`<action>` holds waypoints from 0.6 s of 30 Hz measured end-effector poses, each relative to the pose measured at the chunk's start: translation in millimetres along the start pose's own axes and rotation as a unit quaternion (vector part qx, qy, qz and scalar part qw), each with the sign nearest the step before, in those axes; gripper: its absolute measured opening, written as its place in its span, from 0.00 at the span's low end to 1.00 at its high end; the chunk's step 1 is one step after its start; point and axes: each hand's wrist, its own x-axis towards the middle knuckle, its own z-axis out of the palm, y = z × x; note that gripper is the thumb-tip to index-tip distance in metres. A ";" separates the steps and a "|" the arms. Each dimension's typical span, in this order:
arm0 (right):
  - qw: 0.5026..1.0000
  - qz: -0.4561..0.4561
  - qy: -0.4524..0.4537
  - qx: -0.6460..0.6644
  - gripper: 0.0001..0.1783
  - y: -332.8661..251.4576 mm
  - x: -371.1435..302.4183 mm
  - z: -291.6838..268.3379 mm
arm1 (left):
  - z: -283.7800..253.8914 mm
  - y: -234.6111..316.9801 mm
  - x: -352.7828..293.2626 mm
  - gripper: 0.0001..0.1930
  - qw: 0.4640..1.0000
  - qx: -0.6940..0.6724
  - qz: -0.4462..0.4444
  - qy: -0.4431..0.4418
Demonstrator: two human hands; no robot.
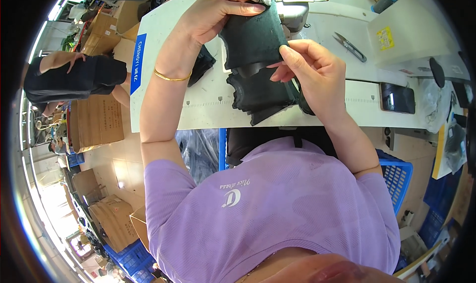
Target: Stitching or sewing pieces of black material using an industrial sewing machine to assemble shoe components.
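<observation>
A dark, nearly black piece of fabric (253, 41) is stretched flat under the needle end of a sewing machine (293, 16). At its far left edge, my left hand (214, 16) presses the cloth between thumb and fingers, close to the machine's foot. The near right edge is pinched in my right hand (313, 67), thumb on top and fingers curled below. More of the dark cloth (263, 95) hangs in folds toward the table's front edge. Another dark fabric piece (202, 66) lies beside my left forearm.
Thread snips (350, 47) and a black phone (397, 98) lie on the white table (327, 97) to the right. Blue plastic crates (395, 181) stand below. At the left, another person in dark clothes (74, 77) stands near cardboard boxes (97, 123).
</observation>
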 end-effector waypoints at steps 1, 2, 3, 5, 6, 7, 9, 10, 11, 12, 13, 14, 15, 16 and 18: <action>1.000 -0.002 -0.002 -0.003 0.10 0.0 1.0 0.2 | -1.6 0.1 1.3 0.08 1.000 0.002 -0.003 0.003; 1.000 -0.004 -0.004 -0.005 0.10 0.0 2.0 0.4 | -3.2 0.3 2.1 0.08 1.000 0.005 -0.006 0.006; 1.000 -0.004 -0.004 -0.006 0.10 0.2 2.9 0.2 | -3.9 0.7 3.0 0.08 1.000 0.004 -0.006 0.005; 1.000 -0.002 -0.005 0.000 0.10 0.8 5.0 -0.3 | -4.6 3.0 4.5 0.09 0.999 0.005 -0.035 0.009; 1.000 -0.002 -0.004 0.000 0.10 0.5 5.9 -0.4 | -3.7 4.2 5.3 0.09 0.999 0.005 -0.036 0.008; 1.000 -0.006 -0.006 -0.003 0.10 -0.1 7.0 -0.6 | -2.2 5.4 6.3 0.09 1.000 0.001 -0.027 0.002; 1.000 -0.010 -0.007 -0.006 0.10 0.7 8.9 -0.7 | -2.7 5.1 7.7 0.09 1.000 -0.003 -0.019 -0.003; 1.000 -0.013 -0.007 -0.007 0.11 1.7 9.9 -0.8 | -4.9 3.8 9.2 0.10 1.000 -0.003 -0.016 0.002; 1.000 -0.017 -0.007 -0.007 0.11 2.3 10.7 -0.8 | -6.7 3.1 10.5 0.11 1.000 -0.003 -0.013 0.006; 1.000 -0.017 -0.007 -0.007 0.11 2.6 11.5 -0.8 | -7.8 2.6 12.0 0.11 1.000 -0.004 -0.013 0.006; 1.000 -0.014 -0.003 -0.006 0.11 2.7 12.3 -0.4 | -8.6 2.2 13.3 0.12 1.000 -0.011 0.003 -0.002; 1.000 -0.011 0.002 -0.004 0.11 2.9 13.1 -0.1 | -9.6 1.8 14.7 0.13 1.000 -0.018 0.018 -0.009; 1.000 -0.011 0.002 -0.004 0.11 2.9 14.1 -0.1 | -10.9 1.5 16.2 0.13 1.000 -0.018 0.018 -0.010; 1.000 -0.014 0.002 -0.008 0.11 3.0 15.3 -0.2 | -12.8 1.2 17.6 0.14 1.000 -0.018 0.009 0.005; 1.000 -0.018 0.002 -0.011 0.11 3.6 17.6 -0.2 | -18.2 -0.2 20.6 0.14 1.000 -0.017 -0.001 0.021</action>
